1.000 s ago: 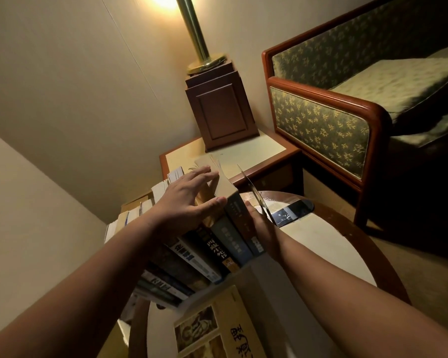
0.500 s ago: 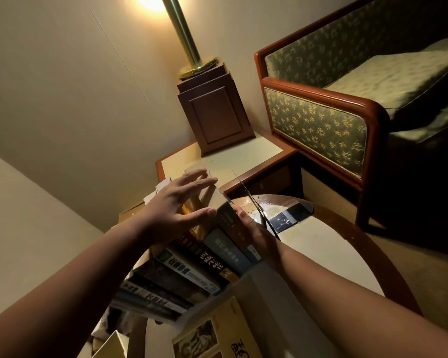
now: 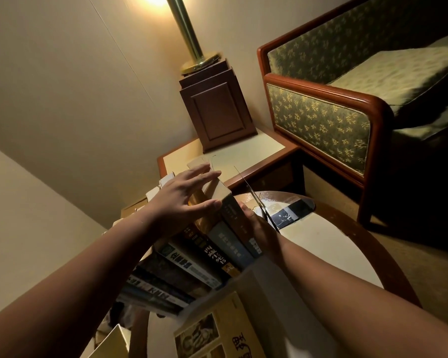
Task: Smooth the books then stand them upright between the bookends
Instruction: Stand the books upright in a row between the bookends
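A row of books (image 3: pixel 207 251) stands upright, spines toward me, on a round table (image 3: pixel 329 244). My left hand (image 3: pixel 184 200) rests flat on the tops of the books with straight, spread fingers. My right hand (image 3: pixel 254 226) lies against the right side of the rightmost dark book (image 3: pixel 234 215), mostly hidden behind it. A thin dark bookend (image 3: pixel 259 202) stands just right of that hand, its base plate flat on the table. Another book with a pictured yellow cover (image 3: pixel 212 334) lies flat at the near edge.
A low side table (image 3: pixel 243 153) behind the books carries a brown wooden box (image 3: pixel 217 109) and a brass lamp pole (image 3: pixel 189 40). A green patterned armchair (image 3: pixel 347 99) with a wooden frame stands to the right. Walls close the left side.
The view has shifted a little. Both hands stay on the row, and the books stand slightly more pressed together and upright than before.
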`<state>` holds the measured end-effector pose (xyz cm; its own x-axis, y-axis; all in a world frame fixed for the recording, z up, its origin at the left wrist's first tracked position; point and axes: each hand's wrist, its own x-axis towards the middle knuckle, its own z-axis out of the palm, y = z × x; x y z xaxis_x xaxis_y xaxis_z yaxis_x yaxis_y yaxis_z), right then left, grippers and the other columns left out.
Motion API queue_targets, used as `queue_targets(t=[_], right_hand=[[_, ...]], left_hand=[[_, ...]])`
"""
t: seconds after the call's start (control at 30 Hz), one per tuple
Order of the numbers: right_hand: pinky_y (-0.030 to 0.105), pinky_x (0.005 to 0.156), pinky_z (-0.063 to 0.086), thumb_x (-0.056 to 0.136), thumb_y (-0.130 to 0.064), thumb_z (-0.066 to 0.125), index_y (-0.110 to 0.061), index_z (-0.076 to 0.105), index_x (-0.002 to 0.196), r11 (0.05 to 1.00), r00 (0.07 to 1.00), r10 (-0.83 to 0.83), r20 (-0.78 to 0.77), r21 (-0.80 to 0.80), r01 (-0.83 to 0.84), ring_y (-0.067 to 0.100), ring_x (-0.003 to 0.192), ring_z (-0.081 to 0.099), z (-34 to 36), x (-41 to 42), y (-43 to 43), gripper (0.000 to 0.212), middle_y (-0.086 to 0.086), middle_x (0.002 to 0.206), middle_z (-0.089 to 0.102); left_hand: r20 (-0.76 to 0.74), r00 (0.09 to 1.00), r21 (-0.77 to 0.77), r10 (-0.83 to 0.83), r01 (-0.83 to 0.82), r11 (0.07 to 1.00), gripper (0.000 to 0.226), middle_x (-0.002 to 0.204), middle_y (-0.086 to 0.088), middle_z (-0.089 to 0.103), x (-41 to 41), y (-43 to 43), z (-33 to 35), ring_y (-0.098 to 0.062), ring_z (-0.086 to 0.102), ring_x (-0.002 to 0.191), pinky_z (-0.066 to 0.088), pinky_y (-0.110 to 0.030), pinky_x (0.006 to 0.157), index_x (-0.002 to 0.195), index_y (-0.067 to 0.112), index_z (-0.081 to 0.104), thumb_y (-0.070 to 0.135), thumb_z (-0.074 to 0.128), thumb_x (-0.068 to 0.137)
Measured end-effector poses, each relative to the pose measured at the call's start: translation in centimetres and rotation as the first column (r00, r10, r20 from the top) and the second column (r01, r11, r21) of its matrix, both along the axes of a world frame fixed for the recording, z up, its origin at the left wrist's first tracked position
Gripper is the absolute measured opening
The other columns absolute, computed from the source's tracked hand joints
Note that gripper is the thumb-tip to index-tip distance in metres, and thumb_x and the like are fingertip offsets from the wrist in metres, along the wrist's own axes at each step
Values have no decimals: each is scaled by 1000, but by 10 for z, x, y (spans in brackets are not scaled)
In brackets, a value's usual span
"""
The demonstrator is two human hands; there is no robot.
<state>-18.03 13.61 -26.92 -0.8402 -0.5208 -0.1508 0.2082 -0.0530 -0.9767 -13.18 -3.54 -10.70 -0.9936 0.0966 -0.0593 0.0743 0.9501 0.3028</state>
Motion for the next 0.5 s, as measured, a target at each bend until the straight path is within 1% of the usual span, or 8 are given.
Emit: queue_targets(t=[0.03, 0.1, 0.17, 0.23, 0.27, 0.3, 0.4, 0.5], right_hand=[[-7, 54, 34, 106, -34, 32, -22, 55, 130, 999, 999, -26, -34, 35, 27, 0, 91, 51, 16, 8, 5, 35, -11, 103, 54], [-6, 55, 33, 108, -30, 28, -23, 57, 123, 996, 995, -18, -97, 86, 26, 5, 97, 48, 17, 9, 10, 34, -14, 99, 53], [-1, 64, 39, 107, -35, 24, -27, 59, 111, 988, 991, 10, -133, 155, 11, 6, 102, 55, 15, 11, 13, 36, -16, 98, 58], [18, 78, 53, 105, -43, 26, -21, 64, 105, 976, 985, 40, -165, 219, -3, 13, 103, 64, 10, 14, 21, 44, -9, 96, 67], [30, 84, 56, 104, -46, 28, -19, 65, 107, 968, 986, 45, -163, 250, -3, 15, 101, 66, 9, 18, 27, 46, -4, 97, 69], [37, 89, 56, 104, -48, 30, -20, 64, 112, 961, 984, 58, -167, 276, -10, 15, 101, 66, 5, 23, 34, 45, 0, 101, 70], [41, 102, 49, 103, -49, 32, -33, 46, 140, 916, 947, 154, -282, 401, -30, 19, 123, 57, 0, 52, 54, 43, 3, 132, 61], [38, 111, 40, 99, -52, 32, -34, 34, 149, 879, 882, 217, -418, 476, 9, 14, 138, 40, -3, 75, 72, 53, -7, 151, 42]], left_hand=[[3, 1000, -5, 6, -6, 1000, 96, 157, 25, 14, 0, 1, 0, -4, 14, 141, 24, -48, 113, 145, 56, 27, 100, 26, 60], [2, 1000, -2, 17, -17, 1000, 91, 161, 21, 14, 1, 1, 0, -12, 16, 147, 24, -50, 114, 142, 61, 26, 101, 26, 59], [-4, 1000, 11, 21, -21, 1000, 87, 161, 21, 16, 1, 0, -2, -16, 18, 148, 25, -51, 114, 138, 65, 26, 101, 27, 59], [-13, 1000, 18, 24, -23, 1000, 83, 160, 21, 17, 2, 0, -3, -17, 20, 148, 26, -51, 115, 137, 66, 26, 100, 29, 61], [-14, 1000, 22, 26, -26, 999, 81, 160, 20, 17, 2, 1, -2, -18, 20, 148, 26, -52, 115, 138, 65, 27, 98, 32, 63], [-11, 1000, 25, 28, -28, 999, 78, 161, 19, 17, 2, 1, -2, -19, 20, 149, 26, -53, 115, 139, 62, 28, 93, 36, 68], [-6, 1000, 42, 20, -20, 999, 67, 163, 15, 18, 3, 5, -1, -19, 18, 150, 26, -53, 117, 145, 53, 33, 71, 52, 83], [-4, 1000, 83, 18, -17, 996, 64, 162, 15, 22, 7, 5, 2, -17, 21, 149, 28, -51, 117, 145, 49, 39, 60, 61, 87]])
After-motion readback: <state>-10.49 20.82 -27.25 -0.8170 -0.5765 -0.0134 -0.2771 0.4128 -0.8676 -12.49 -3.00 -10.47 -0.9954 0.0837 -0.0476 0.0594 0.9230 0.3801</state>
